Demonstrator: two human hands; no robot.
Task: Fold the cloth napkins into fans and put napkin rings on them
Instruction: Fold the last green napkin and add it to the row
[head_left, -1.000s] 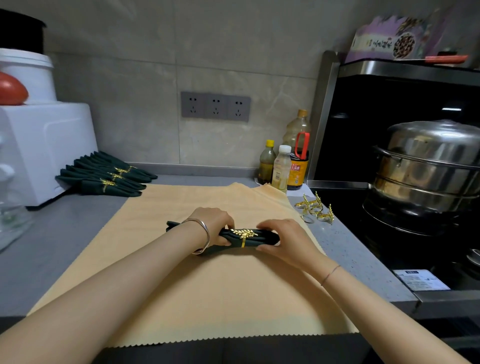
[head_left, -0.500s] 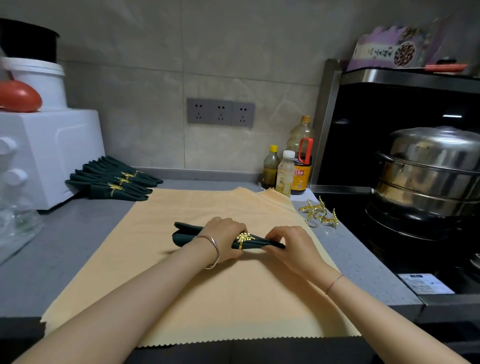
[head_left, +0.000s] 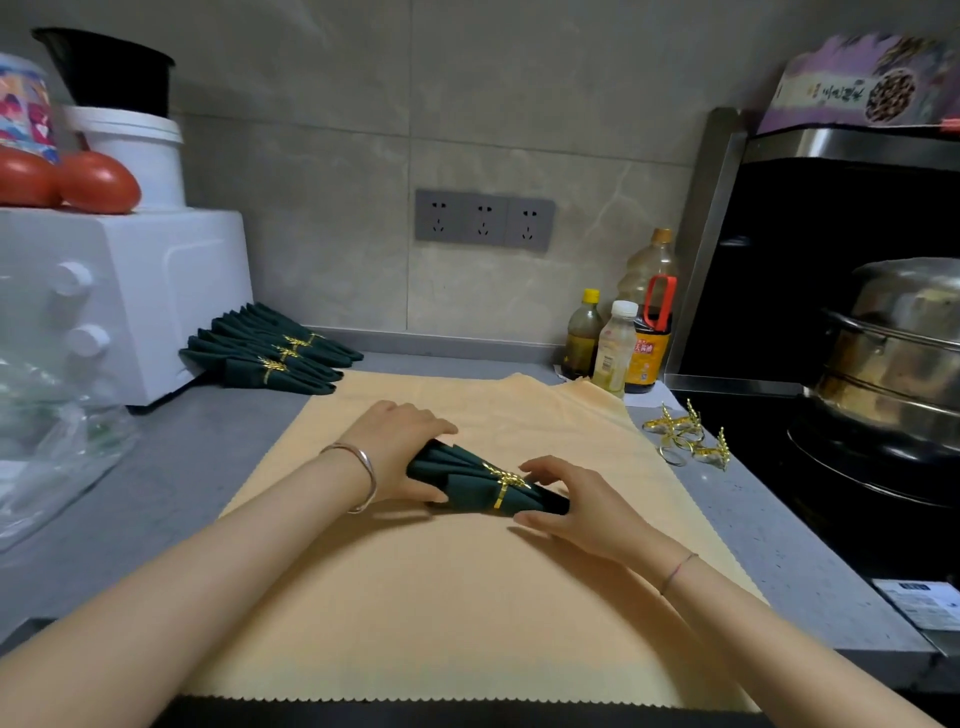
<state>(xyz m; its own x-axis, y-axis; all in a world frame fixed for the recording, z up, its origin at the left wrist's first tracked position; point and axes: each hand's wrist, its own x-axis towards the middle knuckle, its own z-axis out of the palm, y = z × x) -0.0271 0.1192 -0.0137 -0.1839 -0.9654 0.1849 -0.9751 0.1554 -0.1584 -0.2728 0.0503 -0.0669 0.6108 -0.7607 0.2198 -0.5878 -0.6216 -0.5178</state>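
left hand (head_left: 400, 449) and right hand (head_left: 579, 501), each grip around the green napkin (head_left: 454, 475) with gold ring (head_left: 502, 487)

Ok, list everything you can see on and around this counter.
pale orange cloth mat: one, orange, on the grey counter
dark green pleated cloth napkin: one, dark green, middle of the mat
gold leaf-shaped napkin ring: one, gold, round that napkin
finished green napkin fans: at least three, green, back left
loose gold napkin rings: several, gold, right of the mat
plastic sauce bottles: three, mixed, back right
steel steamer pot: one, silver, on the black stove
white box-shaped appliance: one, white, far left
red tomatoes: two, red, on the appliance
left hand: one, grip on the napkin's wide end
right hand: one, grip on its narrow end
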